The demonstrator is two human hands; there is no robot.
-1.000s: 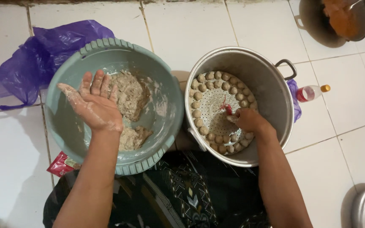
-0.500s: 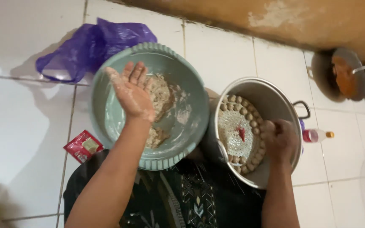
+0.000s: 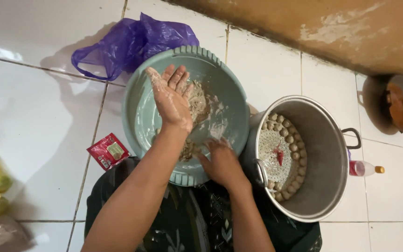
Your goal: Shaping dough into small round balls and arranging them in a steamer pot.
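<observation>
1. While the left hand [image 3: 172, 99] hovers flat and open over the green basin [image 3: 142, 108], fingers spread and smeared with paste, it grips nothing.
2. Lower down, the right hand [image 3: 221, 162] reaches into the basin's near side, fingertips in the pale meat mixture [image 3: 199, 103]; whether it grips any, I cannot tell.
3. Beside the basin stands a metal pot [image 3: 325, 163], its perforated tray ringed with meatballs [image 3: 291, 140].
4. Behind the basin lies a purple plastic bag [image 3: 131, 42].

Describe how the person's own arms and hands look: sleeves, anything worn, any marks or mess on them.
Both forearms are bare, with no sleeves, gloves, watch or rings visible. The left hand is smeared with pale, wet paste over palm and fingers. The right hand shows only its back, with a little pale residue near the fingers.
</observation>
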